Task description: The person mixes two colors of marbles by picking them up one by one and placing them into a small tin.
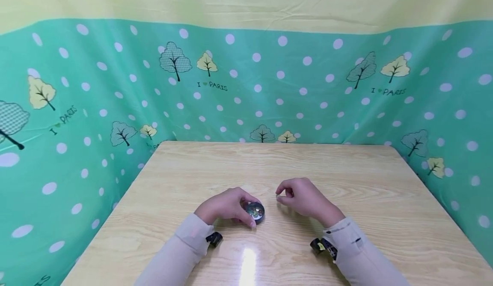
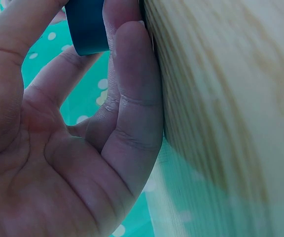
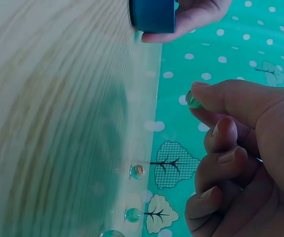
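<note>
My left hand (image 1: 230, 205) grips a small, round, dark container (image 1: 256, 212) between thumb and fingers, low over the table. Colourful bits that look like marbles lie inside it. From the left wrist view only the container's smooth dark side (image 2: 87, 29) shows, and the little-finger side of the hand rests on the wood. To the right, my right hand (image 1: 304, 197) pinches a clear green glass marble (image 3: 193, 100) between thumb and index finger, apart from the container. Its other fingers are curled in. Three more marbles, one with a brownish swirl (image 3: 138, 171), lie on the table in the right wrist view.
The light wood table (image 1: 185, 166) reaches back to a green dotted curtain (image 1: 269, 84), which also hangs along both sides. A wrist camera (image 1: 214, 239) sits at the left cuff, another (image 1: 318, 246) at the right one. Bright glare crosses the front.
</note>
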A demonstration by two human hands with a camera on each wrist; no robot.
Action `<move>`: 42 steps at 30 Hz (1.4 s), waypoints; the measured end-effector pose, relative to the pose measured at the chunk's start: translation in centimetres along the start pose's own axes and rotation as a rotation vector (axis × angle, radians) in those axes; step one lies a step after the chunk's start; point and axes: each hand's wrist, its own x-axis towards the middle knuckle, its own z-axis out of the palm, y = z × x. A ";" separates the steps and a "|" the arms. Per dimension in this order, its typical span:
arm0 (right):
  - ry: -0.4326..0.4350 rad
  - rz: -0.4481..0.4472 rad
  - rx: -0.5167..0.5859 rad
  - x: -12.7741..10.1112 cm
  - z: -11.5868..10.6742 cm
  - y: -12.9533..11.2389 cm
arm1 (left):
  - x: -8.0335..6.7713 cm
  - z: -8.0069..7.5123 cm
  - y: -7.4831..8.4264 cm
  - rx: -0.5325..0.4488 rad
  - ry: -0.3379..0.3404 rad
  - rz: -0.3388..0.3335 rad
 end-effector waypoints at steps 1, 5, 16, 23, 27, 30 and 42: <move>0.004 -0.004 -0.004 -0.1 0.0 0.0 | 0.1 0.0 0.1 -0.001 -0.005 0.005; 0.007 -0.033 -0.009 -0.3 -0.1 -0.1 | 0.3 0.0 0.4 -0.009 -0.021 0.021; 0.009 -0.116 -0.009 -0.4 0.4 -0.9 | 0.3 -0.2 0.2 -0.008 -0.012 0.019; 0.002 -0.135 -0.015 -0.6 0.9 -1.4 | 0.2 -0.2 0.2 0.007 0.000 0.001; -0.015 -0.136 -0.028 -0.6 1.2 -1.7 | 0.1 -0.2 0.1 0.013 0.004 -0.007; -0.027 -0.138 -0.031 -0.6 1.5 -1.8 | 0.1 -0.2 0.1 0.016 0.002 -0.002; -0.048 -0.194 0.000 -0.6 2.0 -2.4 | 0.1 -0.4 -0.1 0.011 -0.014 0.006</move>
